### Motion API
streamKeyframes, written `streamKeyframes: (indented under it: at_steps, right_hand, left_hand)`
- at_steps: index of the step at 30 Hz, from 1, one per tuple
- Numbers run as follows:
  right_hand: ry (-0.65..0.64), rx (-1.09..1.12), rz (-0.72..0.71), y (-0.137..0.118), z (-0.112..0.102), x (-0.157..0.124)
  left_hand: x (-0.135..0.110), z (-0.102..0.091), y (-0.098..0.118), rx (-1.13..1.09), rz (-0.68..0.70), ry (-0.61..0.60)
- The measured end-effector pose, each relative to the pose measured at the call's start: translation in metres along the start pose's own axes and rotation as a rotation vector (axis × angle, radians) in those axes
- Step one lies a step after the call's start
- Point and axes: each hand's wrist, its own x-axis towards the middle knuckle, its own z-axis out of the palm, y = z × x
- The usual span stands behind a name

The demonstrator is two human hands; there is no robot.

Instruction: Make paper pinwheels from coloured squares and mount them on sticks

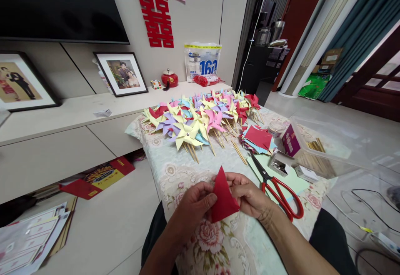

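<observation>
A red piece of paper (223, 198), angular in outline with a point at its top, is held above the flowered tablecloth. On its left edge, my left hand (200, 202) is closed with the thumb pressed to the paper. Closed around the opposite edge is my right hand (245, 193), its fingers partly behind the sheet. Just right of my right hand lie red-handled scissors (281, 193), their blades pointing up and left across pale green paper (301, 184). Beyond the hands stands a mass of colourful paper pinwheels (187, 133) on wooden sticks.
A stack of cut paper squares (258, 137) lies behind the scissors. Small open box (279, 164) and clear plastic bin (337, 141) with wooden sticks (317, 146) stand at right. Loose sticks (239, 153) lie on the tablecloth (168, 183). A white cabinet (62, 121) runs along the left.
</observation>
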Motion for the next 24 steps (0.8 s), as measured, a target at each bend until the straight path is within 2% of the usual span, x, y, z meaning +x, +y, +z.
streamKeyframes:
  at_steps: [3, 5, 8, 11, 13, 18, 24]
  right_hand:
    - [0.13, 0.018, -0.079, -0.001, 0.002, 0.001]
    - [0.211, 0.02, -0.109, -0.001, 0.004, 0.001]
    - [0.281, -0.004, -0.126, 0.0, 0.005, 0.0]
    - [0.282, -0.043, -0.141, 0.001, 0.005, 0.0]
    - [0.266, -0.071, -0.155, 0.001, 0.005, 0.0]
    - [0.248, -0.146, -0.19, 0.003, 0.004, -0.001]
    - [0.184, -0.176, -0.184, 0.003, 0.004, -0.003]
  left_hand:
    - [-0.008, 0.013, -0.009, 0.159, 0.15, 0.289]
    - [-0.014, 0.024, -0.017, 0.369, 0.287, 0.456]
    - [-0.019, 0.037, -0.025, 0.689, 0.45, 0.521]
    - [-0.018, 0.043, -0.027, 0.828, 0.556, 0.558]
    - [-0.015, 0.044, -0.027, 0.777, 0.545, 0.571]
    - [-0.013, 0.043, -0.023, 0.443, 0.4, 0.552]
    - [-0.007, 0.033, -0.009, 0.301, 0.309, 0.588]
